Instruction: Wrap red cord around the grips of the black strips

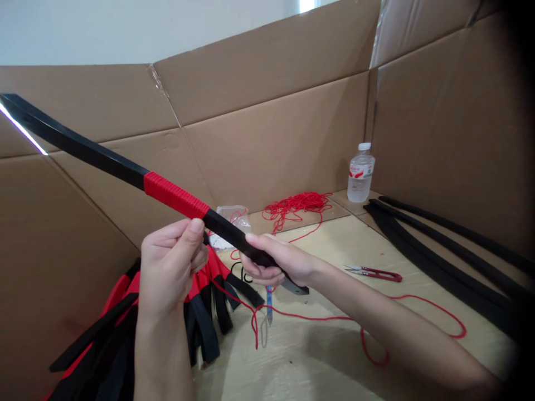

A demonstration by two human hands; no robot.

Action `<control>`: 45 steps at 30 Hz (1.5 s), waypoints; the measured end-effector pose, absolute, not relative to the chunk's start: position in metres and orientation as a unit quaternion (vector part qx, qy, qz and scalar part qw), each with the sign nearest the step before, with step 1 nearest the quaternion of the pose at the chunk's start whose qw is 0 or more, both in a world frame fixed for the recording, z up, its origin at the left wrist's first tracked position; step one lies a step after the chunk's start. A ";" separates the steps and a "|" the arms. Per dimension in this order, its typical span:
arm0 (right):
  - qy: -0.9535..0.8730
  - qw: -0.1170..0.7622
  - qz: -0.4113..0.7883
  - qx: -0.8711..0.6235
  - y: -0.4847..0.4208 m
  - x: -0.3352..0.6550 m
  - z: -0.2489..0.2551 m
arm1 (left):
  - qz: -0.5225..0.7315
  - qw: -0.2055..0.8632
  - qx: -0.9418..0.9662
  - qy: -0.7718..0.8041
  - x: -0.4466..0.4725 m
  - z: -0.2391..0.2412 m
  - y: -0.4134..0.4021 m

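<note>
A long, slightly curved black bar (96,154), like a sword scabbard, slants across the view with its far end up at the left. Tight turns of red cord (176,195) wrap its middle. My right hand (276,259) is closed round the lower black end. Just below the wrapping, my left hand (175,262) is closed with thumb and fingers pinched at the cord; the exact grip is partly hidden. From beneath it, loose red cord (309,318) trails over the table and passes behind my right forearm.
Similar red-wrapped black bars (204,328) are piled at the left. Red-handled thread snips (374,273) lie on the table (330,356). Behind are a tangle of red cord (298,205), a clear plastic bag (232,220) and a water bottle (360,175). Unwrapped black bars (434,262) rest at the right. Cardboard walls (271,145) enclose everything.
</note>
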State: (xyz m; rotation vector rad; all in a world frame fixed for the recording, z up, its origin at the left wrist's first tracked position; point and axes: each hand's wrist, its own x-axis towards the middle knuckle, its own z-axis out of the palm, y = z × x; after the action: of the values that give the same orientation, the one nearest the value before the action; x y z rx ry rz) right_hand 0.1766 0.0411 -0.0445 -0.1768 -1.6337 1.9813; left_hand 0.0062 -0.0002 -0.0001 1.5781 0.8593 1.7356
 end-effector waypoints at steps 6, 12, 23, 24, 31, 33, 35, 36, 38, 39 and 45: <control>-0.672 0.351 0.635 -0.148 0.035 0.173 -0.042 | 0.696 0.256 0.571 0.351 0.013 -0.002 0.001; -0.703 0.517 0.427 -0.238 0.034 0.172 -0.043 | 0.714 0.189 0.546 0.394 0.026 -0.006 0.001; -0.695 0.589 0.291 -0.294 0.034 0.177 -0.041 | 0.694 0.257 0.566 0.362 0.031 -0.006 -0.003; -0.692 0.585 0.306 -0.293 0.034 0.177 -0.042 | 0.693 0.257 0.569 0.360 0.031 -0.006 -0.003; -0.675 0.536 0.447 -0.238 0.038 0.178 -0.039 | 0.686 0.276 0.581 0.340 0.028 -0.006 0.000; -0.674 0.518 0.473 -0.231 0.038 0.178 -0.039 | 0.689 0.279 0.582 0.330 0.026 -0.006 0.003; -0.666 0.503 0.498 -0.235 0.037 0.178 -0.039 | 0.689 0.282 0.585 0.322 0.024 -0.006 0.005; -0.659 0.496 0.513 -0.239 0.036 0.177 -0.039 | 0.687 0.284 0.587 0.320 0.024 -0.007 0.006; -0.644 0.484 0.537 -0.249 0.035 0.176 -0.040 | 0.683 0.289 0.590 0.320 0.022 -0.007 0.008; -0.641 0.476 0.546 -0.254 0.034 0.175 -0.040 | 0.682 0.291 0.591 0.319 0.022 -0.007 0.008; -0.629 0.416 0.611 -0.242 0.030 0.174 -0.039 | 0.681 0.284 0.610 0.290 0.017 -0.007 0.005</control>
State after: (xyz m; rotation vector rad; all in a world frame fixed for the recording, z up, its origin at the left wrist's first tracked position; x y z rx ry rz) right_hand 0.1738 0.0301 -0.0390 -0.6075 -1.5798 1.5336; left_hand 0.0173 0.0055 -0.0072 1.6307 0.7748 1.8216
